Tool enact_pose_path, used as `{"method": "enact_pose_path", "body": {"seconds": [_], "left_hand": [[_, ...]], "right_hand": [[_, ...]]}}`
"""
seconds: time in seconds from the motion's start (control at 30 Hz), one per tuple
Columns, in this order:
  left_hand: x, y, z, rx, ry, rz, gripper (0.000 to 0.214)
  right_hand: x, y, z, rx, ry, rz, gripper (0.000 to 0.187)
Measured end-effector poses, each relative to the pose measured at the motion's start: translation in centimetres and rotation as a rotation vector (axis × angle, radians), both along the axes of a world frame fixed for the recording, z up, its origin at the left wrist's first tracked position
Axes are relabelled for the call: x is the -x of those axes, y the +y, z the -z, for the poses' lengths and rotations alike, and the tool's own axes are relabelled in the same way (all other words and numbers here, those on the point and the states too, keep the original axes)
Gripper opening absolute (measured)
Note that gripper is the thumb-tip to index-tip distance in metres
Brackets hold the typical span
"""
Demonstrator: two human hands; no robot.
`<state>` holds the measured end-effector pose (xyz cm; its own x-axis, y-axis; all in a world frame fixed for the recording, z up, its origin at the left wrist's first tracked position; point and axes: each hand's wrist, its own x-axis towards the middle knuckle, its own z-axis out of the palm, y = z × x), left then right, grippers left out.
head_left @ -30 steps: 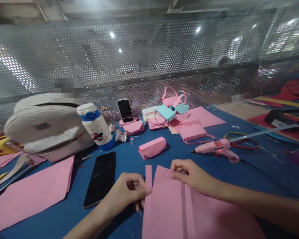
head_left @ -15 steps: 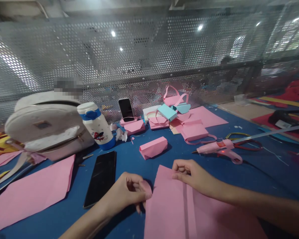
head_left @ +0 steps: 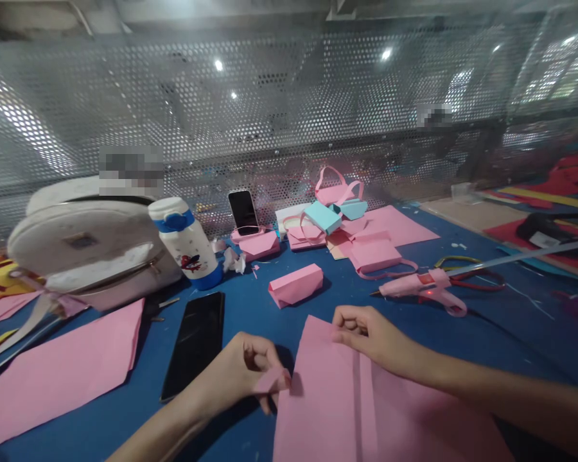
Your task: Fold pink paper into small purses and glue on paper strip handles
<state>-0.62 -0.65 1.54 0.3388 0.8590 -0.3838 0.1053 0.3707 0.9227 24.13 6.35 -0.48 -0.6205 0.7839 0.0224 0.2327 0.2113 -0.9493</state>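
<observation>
A large pink paper sheet (head_left: 322, 398) with a lengthwise fold or strip lies in front of me on the blue table, running off the bottom of the view. My right hand (head_left: 366, 330) pinches its far edge, fingers curled. At the sheet's left edge, my left hand (head_left: 255, 366) is closed with a small pink paper piece (head_left: 270, 380) between thumb and fingers. Whether that piece is joined to the sheet I cannot tell. Just beyond the sheet lies a folded pink paper box (head_left: 296, 284).
A pink glue gun (head_left: 419, 285), its red light lit, lies at right beside scissors (head_left: 476, 273). Paper bags (head_left: 376, 250) stand behind. A black phone (head_left: 195, 343), a bottle (head_left: 187, 247), a backpack (head_left: 91, 237) and pink sheets (head_left: 72, 378) are at left.
The small pink piece in my left hand has tilted and shifted slightly left and down. The sheet's left edge has moved slightly left. My right hand stays nearly still.
</observation>
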Motion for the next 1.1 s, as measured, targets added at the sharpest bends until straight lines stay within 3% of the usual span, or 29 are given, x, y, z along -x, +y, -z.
{"method": "enact_pose_path", "body": {"seconds": [1.1], "left_hand": [[0.93, -0.22, 0.07, 0.071, 0.043, 0.1, 0.025]], "right_hand": [[-0.11, 0.01, 0.15, -0.006, -0.002, -0.003, 0.027]]}}
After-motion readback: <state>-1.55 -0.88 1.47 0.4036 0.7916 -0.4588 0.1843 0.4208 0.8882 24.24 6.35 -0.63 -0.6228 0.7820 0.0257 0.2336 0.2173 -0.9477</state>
